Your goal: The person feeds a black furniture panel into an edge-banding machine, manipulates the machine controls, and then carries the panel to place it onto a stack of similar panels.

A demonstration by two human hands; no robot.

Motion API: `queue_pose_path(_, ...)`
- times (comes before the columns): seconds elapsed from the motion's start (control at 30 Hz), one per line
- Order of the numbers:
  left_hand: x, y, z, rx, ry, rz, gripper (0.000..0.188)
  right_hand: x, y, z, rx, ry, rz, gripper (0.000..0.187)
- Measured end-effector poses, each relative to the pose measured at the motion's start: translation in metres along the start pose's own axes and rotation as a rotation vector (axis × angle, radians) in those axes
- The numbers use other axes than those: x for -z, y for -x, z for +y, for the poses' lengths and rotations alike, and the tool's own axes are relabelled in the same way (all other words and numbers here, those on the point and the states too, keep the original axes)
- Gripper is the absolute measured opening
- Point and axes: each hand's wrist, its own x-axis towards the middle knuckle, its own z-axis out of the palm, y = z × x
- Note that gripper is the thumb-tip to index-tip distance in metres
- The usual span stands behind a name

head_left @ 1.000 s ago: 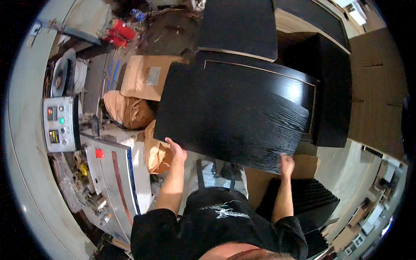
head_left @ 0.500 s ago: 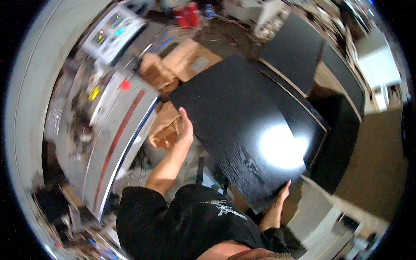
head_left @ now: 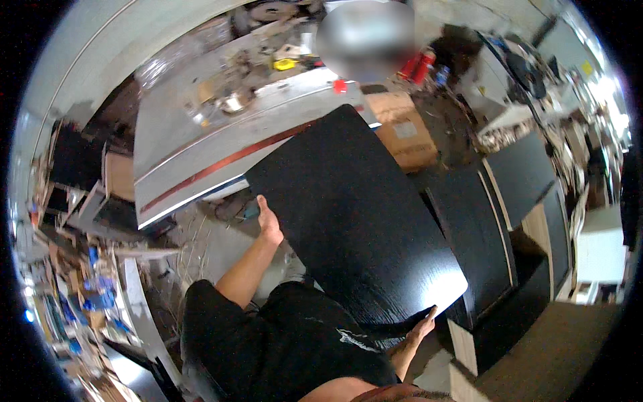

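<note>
A large black wood-grain panel [head_left: 355,208] is held up in front of my body, tilted across the view, with a bright glare at its lower right corner. My left hand [head_left: 269,222] grips its left edge, thumb showing and the other fingers hidden beneath. My right hand [head_left: 420,327] is closed on the near edge by the lower right corner, its fingers partly under the board. The panel's far corner overlaps the edge of a grey worktable [head_left: 194,144] with a reddish-brown strip [head_left: 234,157].
On the worktable lie a yellow tape measure [head_left: 284,64] and small clutter. Beyond the panel stands a cardboard box [head_left: 404,130], with red fire extinguishers [head_left: 420,67] farther back. More black panels [head_left: 469,231] are stacked at right. Shelves of goods [head_left: 80,295] stand at left.
My view and body have turned left, bringing the panel toward the grey worktable. Both hands keep their hold on it. The stacked panels now appear farther right.
</note>
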Motion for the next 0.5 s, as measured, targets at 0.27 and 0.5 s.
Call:
queue_pose_path(0.27,0.083,-0.074,0.079,-0.037,0.014,0.141,0.09,-0.11,0.074,0.016,-0.123,0.047,-0.038,0.085)
queue_pose_path(0.5,0.095,-0.033,0.099,0.026,-0.783,0.187,0.105,-0.171,0.16,0.049,-0.369,-0.138,-0.173,0.094)
